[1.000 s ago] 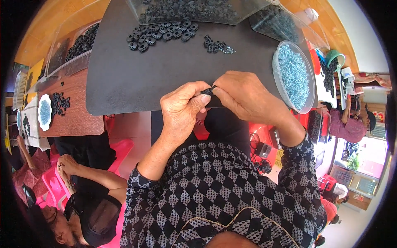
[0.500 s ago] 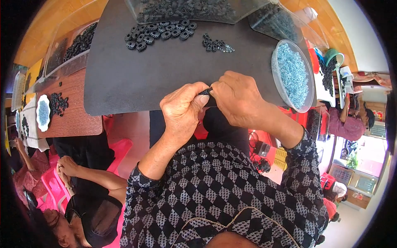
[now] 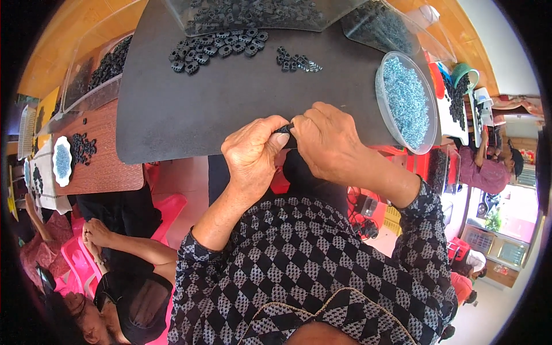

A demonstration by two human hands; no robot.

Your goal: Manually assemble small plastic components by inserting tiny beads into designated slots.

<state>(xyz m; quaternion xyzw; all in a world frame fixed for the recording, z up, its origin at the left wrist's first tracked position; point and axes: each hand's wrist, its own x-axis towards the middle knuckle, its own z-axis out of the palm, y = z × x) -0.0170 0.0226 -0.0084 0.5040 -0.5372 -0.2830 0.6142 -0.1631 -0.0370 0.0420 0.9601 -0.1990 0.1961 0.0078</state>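
Observation:
Close to the table's near edge, my left hand (image 3: 250, 150) pinches a small black plastic part (image 3: 283, 129) between thumb and forefinger. Pressed up against its other end is my right hand (image 3: 325, 138), closed, with its fingertips curled down at the part. Whether the right fingers also hold a tiny piece is hidden. Beyond the hands, a heap of black plastic parts (image 3: 215, 49) lies on the dark table (image 3: 172, 115). A smaller cluster of black parts (image 3: 290, 60) sits to its right, touching several small shiny clear pieces (image 3: 312, 66).
A round clear tub (image 3: 430, 135) of small pale-blue pieces (image 3: 407, 103) stands at the table's right edge. Clear bins of black parts (image 3: 247, 14) and dark bluish pieces (image 3: 382, 29) line the far side. At left, a co-worker sits with clasped hands (image 3: 96, 233) beside a brown table (image 3: 109, 167).
The right hand has shifted very slightly around the black part, while the left keeps its pinch. The view has tilted a little, so the table's contents appear marginally farther left.

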